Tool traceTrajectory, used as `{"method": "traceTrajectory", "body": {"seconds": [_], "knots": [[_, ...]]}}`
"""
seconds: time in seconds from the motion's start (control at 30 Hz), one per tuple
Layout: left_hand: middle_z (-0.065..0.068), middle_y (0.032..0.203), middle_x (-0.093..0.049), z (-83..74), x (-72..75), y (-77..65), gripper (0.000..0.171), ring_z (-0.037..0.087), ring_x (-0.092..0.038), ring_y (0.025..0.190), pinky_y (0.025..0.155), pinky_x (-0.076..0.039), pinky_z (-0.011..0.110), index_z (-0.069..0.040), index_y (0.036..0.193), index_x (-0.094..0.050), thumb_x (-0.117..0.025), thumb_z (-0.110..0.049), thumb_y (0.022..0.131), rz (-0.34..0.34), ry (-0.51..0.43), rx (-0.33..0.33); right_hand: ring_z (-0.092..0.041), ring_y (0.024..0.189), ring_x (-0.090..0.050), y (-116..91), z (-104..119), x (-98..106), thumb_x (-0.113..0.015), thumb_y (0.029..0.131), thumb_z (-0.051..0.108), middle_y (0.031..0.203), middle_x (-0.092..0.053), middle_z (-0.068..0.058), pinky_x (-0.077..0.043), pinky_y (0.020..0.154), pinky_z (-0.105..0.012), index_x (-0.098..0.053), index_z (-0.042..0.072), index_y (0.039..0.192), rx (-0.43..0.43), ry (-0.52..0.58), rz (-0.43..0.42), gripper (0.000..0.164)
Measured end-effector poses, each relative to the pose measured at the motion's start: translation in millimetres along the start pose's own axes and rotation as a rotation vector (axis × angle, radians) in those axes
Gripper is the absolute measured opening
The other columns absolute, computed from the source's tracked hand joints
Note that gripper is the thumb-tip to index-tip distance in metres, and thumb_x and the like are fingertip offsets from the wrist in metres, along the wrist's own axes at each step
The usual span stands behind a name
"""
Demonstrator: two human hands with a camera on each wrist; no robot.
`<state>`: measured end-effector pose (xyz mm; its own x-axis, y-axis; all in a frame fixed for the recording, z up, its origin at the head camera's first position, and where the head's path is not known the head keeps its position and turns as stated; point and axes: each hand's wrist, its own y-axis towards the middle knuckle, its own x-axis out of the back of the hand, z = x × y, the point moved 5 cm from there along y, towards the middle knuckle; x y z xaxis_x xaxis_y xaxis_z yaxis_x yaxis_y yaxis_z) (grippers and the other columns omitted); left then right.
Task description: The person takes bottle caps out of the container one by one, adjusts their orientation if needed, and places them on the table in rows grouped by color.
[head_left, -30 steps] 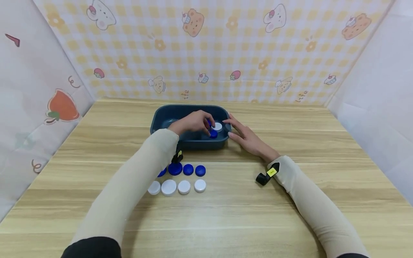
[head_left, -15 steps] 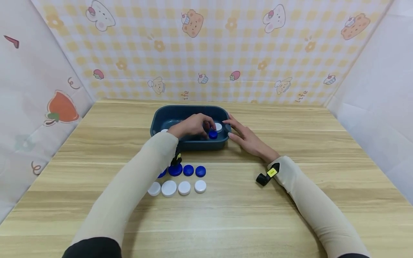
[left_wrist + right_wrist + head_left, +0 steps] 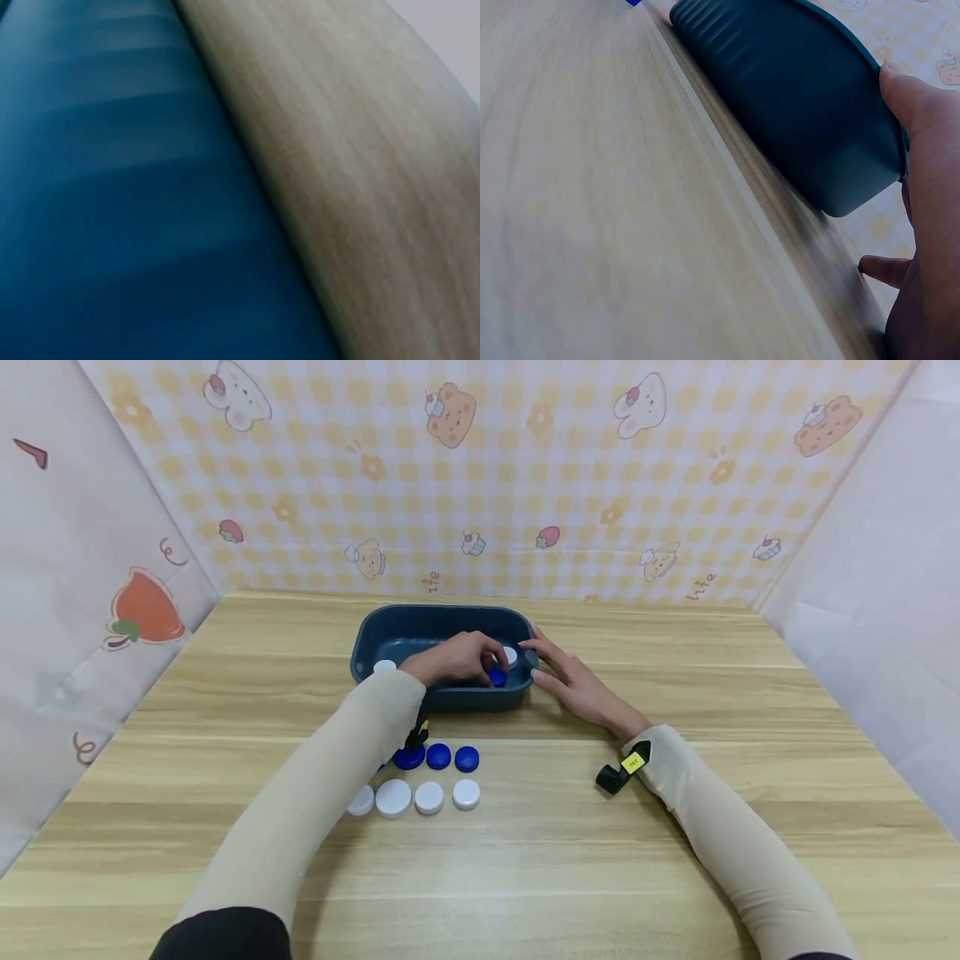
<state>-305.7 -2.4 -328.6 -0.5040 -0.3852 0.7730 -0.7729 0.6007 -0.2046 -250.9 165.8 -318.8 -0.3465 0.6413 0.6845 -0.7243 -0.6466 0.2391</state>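
A dark teal rectangular bin (image 3: 472, 699) stands toward the back of the table. My left hand (image 3: 461, 657) reaches down inside its right half, and thumb and fingers pinch a blue round bottle cap (image 3: 497, 677), partly hidden by the fingertips. Just beyond lies a white cap (image 3: 512, 657); another white cap (image 3: 385, 666) shows at the bin's left end. My right hand (image 3: 573, 687) rests on the bin's right end with fingers extended; the right wrist view has its thumb (image 3: 904, 94) at the rim. Only the bin's blurred wall (image 3: 135, 210) fills much of the left wrist view, without the hand.
In front of the bin, several blue caps (image 3: 438, 756) form a row, with a row of several white caps (image 3: 393, 798) nearer. My left sleeve (image 3: 322, 785) covers the left ends of both. Behind the wooden table (image 3: 600, 877) hangs a checked cloth (image 3: 495, 485).
My left hand has shifted slightly right and nearer within the bin, toward the blue cap. The white cap at the bin's left end has come into view. My right hand stays put.
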Motion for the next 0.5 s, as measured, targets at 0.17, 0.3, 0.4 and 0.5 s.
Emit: {"method": "traceTrajectory", "body": {"seconds": [0.17, 0.3, 0.4, 0.5], "knots": [[0.007, 0.102, -0.062, -0.6, 2.9, 0.3, 0.023, 0.022, -0.054, 0.094, 0.088, -0.044, 0.034, -0.012, 0.109, -0.067, -0.07, -0.007, 0.087, -0.014, -0.002, -0.011, -0.032, 0.137, -0.028, 0.7, 1.4, 1.7, -0.044, 0.102, 0.011, 0.157, -0.011, -0.017, -0.022, 0.11, -0.049, -0.034, 0.003, 0.144, 0.002, 0.012, -0.006, 0.044], [0.007, 0.103, -0.062, 0.0, 5.1, -2.7, 0.023, 0.022, -0.054, 0.095, 0.087, -0.044, 0.033, -0.012, 0.11, -0.067, -0.071, -0.01, 0.087, -0.015, -0.009, -0.022, -0.032, 0.138, -0.027, 1.1, 1.1, 0.8, -0.043, 0.102, 0.012, 0.157, -0.01, -0.017, -0.021, 0.11, -0.05, -0.034, 0.004, 0.144, 0.0, 0.012, 0.004, 0.044], [0.007, 0.103, -0.06, -1.5, 8.9, -7.8, 0.023, 0.023, -0.053, 0.095, 0.086, -0.044, 0.033, -0.013, 0.11, -0.066, -0.071, -0.015, 0.087, -0.018, -0.015, -0.034, -0.032, 0.138, -0.027, 0.6, 1.9, 0.3, -0.044, 0.102, 0.014, 0.157, -0.01, -0.017, -0.021, 0.11, -0.051, -0.034, 0.004, 0.144, -0.003, 0.009, 0.008, 0.045], [0.007, 0.102, -0.059, -4.0, 17.0, -15.6, 0.025, 0.023, -0.052, 0.095, 0.084, -0.044, 0.034, -0.014, 0.11, -0.065, -0.073, -0.02, 0.087, -0.043, -0.021, -0.052, -0.034, 0.138, -0.027, -0.1, 2.3, 1.0, -0.045, 0.102, 0.017, 0.157, -0.01, -0.018, -0.02, 0.11, -0.052, -0.034, 0.003, 0.144, -0.007, 0.006, 0.005, 0.045]]}}
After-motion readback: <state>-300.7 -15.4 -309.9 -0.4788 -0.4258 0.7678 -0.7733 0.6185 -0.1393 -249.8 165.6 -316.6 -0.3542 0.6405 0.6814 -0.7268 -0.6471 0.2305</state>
